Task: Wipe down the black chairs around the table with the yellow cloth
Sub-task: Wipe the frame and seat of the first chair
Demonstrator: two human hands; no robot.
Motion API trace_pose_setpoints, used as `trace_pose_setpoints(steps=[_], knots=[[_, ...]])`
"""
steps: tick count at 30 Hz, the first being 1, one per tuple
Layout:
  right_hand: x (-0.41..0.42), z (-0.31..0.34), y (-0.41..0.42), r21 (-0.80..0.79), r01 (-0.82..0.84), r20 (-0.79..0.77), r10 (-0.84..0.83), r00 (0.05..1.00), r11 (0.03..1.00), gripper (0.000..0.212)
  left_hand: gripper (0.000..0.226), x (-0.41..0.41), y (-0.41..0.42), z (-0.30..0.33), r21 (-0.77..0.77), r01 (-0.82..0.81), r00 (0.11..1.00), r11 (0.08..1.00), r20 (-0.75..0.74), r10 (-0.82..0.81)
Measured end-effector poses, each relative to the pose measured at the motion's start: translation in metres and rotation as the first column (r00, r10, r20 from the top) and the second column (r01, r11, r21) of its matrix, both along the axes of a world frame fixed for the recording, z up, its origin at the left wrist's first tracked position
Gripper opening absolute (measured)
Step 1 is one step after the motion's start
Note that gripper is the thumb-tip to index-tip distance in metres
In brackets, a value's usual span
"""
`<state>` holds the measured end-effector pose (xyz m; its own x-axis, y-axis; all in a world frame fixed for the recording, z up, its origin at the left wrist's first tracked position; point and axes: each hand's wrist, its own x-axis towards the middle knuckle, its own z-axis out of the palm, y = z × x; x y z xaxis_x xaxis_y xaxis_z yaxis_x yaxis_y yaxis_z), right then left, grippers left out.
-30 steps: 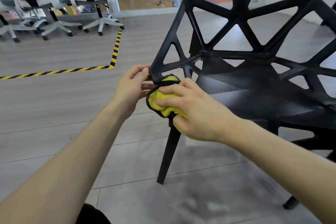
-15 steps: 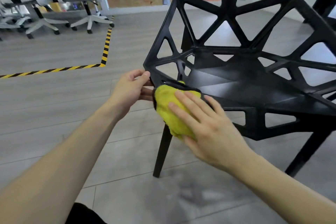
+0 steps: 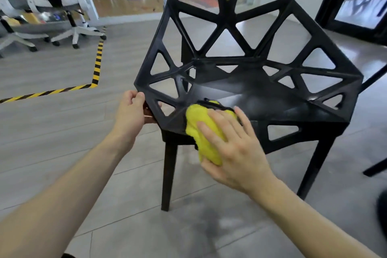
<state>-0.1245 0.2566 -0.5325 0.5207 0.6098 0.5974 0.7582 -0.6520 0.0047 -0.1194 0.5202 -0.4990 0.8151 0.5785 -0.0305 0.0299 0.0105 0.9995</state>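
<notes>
On the front left part of the seat of the black chair, the right hand lies flat on the yellow cloth, its fingers straight and spread, pressing the cloth down against the seat. The cloth is bunched, with a dark edge showing at its far side, and it drapes over the front rim of the seat so that its lower end hangs in front of the frame, under the heel of the hand. The left hand grips the chair's left front corner, thumb on the outer edge and fingers curled round behind the frame bar. The chair has an open lattice of triangles in its back and sides and stands on a grey tiled floor. A strip of yellow and black tape runs across the floor to the left and turns away toward white office chairs at the far left. Part of another black frame stands at the upper right
</notes>
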Motion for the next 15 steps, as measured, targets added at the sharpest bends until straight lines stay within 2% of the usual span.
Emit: trace_pose_setpoints(steps=[2, 4, 6, 10, 13, 15], knots=[[0.006, 0.000, -0.044, 0.146, 0.116, -0.047, -0.110, 0.993, 0.982, 0.063, 0.024, 0.000, -0.005, 0.000, -0.001, -0.008, 1.000, 1.000, 0.002, 0.008], [0.009, 0.004, -0.042, 0.193, 0.194, -0.132, -0.171, 0.976, 0.962, 0.062, 0.024, 0.000, -0.007, 0.001, 0.011, -0.010, 1.000, 1.000, 0.009, 0.010], [0.007, 0.011, -0.003, 0.152, 0.160, -0.195, -0.130, 0.972, 0.975, 0.062, 0.024, 0.001, -0.007, 0.002, 0.027, -0.018, 1.000, 0.999, 0.009, 0.017], [0.012, 0.028, 0.094, 0.037, -0.013, -0.301, 0.024, 0.953, 0.999, 0.063, 0.017, -0.001, -0.002, 0.002, 0.023, 0.002, 1.000, 1.000, 0.015, -0.002], [0.022, 0.035, 0.104, -0.055, -0.038, -0.343, 0.017, 0.939, 0.998, 0.061, 0.014, -0.003, 0.001, 0.005, 0.030, 0.019, 1.000, 0.999, 0.002, -0.019], [0.031, 0.044, 0.087, -0.041, -0.050, -0.409, 0.029, 0.912, 0.998, 0.053, 0.017, -0.002, 0.003, 0.008, 0.004, 0.045, 0.999, 0.999, -0.005, -0.045]])
